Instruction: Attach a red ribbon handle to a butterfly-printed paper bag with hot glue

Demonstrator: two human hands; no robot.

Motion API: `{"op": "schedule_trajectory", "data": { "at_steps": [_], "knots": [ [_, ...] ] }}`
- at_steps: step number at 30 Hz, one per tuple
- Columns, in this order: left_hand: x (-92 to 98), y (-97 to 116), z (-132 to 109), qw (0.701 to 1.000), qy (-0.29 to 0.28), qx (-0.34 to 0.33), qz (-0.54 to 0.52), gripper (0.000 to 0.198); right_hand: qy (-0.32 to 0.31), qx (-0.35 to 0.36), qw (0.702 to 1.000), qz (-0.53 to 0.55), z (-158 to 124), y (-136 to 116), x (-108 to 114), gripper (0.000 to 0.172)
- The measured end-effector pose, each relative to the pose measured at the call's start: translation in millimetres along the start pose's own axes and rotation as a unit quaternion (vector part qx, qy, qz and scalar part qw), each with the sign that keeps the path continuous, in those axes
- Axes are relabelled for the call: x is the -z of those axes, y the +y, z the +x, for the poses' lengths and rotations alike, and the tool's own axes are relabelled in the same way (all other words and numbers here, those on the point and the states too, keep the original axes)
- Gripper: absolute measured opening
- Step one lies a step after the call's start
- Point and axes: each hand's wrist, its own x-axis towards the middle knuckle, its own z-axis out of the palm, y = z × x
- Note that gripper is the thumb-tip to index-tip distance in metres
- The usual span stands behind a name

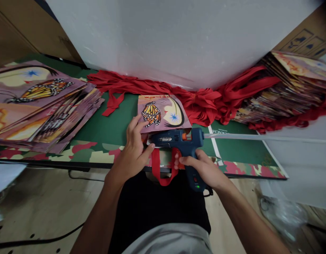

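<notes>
A printed paper bag (164, 113) with a monarch butterfly and a blue star-like eye lies on the green board. My left hand (133, 146) grips its left side, fingers on the printed face and thumb by the near edge. In my right hand (202, 167) is a blue glue gun (173, 138), its green light lit and its nozzle pointing left along the bag's near edge. Fingers of that hand wrap the orange trigger. A clear glue stick (258, 137) runs out behind the gun. From the bag a red ribbon handle (156, 165) hangs over the board's front edge, partly behind the gun.
Stacked printed bags (41, 102) lie at the left, and another pile of bags (282, 91) with red handles leans at the right. Bundled red ribbons (200, 106) line the back, against a white panel (173, 38). A black cable (41, 241) crosses below at left.
</notes>
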Motion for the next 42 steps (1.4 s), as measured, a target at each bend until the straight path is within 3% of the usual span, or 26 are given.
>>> {"op": "schedule_trajectory", "data": {
  "at_steps": [13, 19, 26, 32, 42],
  "knots": [
    [0.6, 2.8, 0.7, 1.000, -0.006, 0.007, 0.020, 0.060, 0.053, 0.012, 0.987, -0.150, -19.3, -14.5, 16.8, 0.022],
    [2.9, 6.6, 1.5, 0.999, -0.025, 0.023, 0.022, 0.054, 0.069, -0.020, 0.974, -0.215, -27.6, -21.8, 24.8, 0.027],
    [1.7, 9.0, 1.8, 0.999, -0.027, 0.035, 0.022, 0.051, 0.152, -0.061, 0.928, -0.335, -41.2, -31.9, 25.5, 0.036],
    [-0.7, 13.0, 2.1, 0.999, -0.018, 0.032, 0.024, 0.055, 0.161, -0.057, 0.894, -0.413, -46.9, -38.9, 23.4, 0.037],
    [-9.3, 16.5, 1.4, 0.999, -0.002, 0.037, 0.016, 0.059, 0.229, -0.092, 0.823, -0.511, -46.1, -65.7, -6.9, 0.037]
  ]
}}
